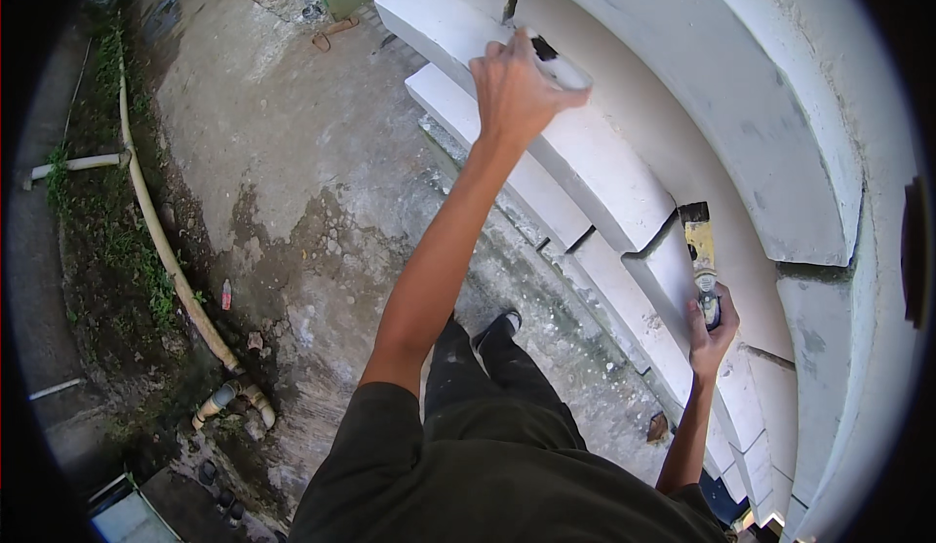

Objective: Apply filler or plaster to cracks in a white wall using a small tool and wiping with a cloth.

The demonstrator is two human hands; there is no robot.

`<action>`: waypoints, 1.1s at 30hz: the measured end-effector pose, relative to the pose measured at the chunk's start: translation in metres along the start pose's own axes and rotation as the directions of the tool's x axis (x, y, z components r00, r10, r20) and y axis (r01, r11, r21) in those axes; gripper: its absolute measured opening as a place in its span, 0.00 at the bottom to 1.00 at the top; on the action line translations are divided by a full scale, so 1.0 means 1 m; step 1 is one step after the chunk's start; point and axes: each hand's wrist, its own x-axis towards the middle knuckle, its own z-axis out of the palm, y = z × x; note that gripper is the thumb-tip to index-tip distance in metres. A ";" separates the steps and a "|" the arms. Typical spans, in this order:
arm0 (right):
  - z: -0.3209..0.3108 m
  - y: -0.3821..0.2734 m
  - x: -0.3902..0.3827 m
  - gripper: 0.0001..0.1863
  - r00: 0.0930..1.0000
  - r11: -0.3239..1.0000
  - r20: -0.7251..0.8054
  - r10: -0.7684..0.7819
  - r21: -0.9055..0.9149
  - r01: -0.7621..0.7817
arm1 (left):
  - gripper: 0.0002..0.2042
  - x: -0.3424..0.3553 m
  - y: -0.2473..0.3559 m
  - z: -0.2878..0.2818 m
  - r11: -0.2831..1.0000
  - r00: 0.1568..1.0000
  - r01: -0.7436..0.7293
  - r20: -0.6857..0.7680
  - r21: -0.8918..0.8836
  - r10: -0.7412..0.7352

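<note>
My left hand (512, 90) is raised over the upper white ledge (604, 177), near its far end. Its fingers are closed around a white rounded piece (567, 74) with a black patch; what kind of thing it is, I cannot make out. Lower and to the right, my right hand (715, 333) grips a putty knife (700, 246) by its dark handle. The flat part of that tool is yellowish with dark stains, and its black end points away from me, close to the pale wall and a dark joint between ledge blocks.
Stepped white blocks with dark joints run along my right, under a thick overhanging slab (721, 85). Stained concrete ground (283, 143) lies to the left. Beyond it are a long pipe (156, 221), plants, and a small bottle (226, 294). A brown leaf (657, 427) lies near the lower ledge.
</note>
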 end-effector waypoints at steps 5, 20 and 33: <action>-0.002 0.003 -0.001 0.13 0.999 0.999 0.012 0.038 0.015 -0.038 | 0.49 -0.038 0.025 0.016 0.990 0.990 -0.119 0.069 -0.074 0.124; 0.112 -0.086 -0.016 0.11 0.994 0.892 0.102 0.030 0.447 -0.073 | 0.46 -0.111 -0.028 -0.105 0.991 0.994 0.105 -0.037 0.078 -0.102; 0.460 -0.162 -0.079 0.10 0.275 0.114 0.939 0.206 0.256 -0.960 | 0.52 -0.270 -0.225 -0.244 0.813 0.793 0.545 0.188 0.206 -0.579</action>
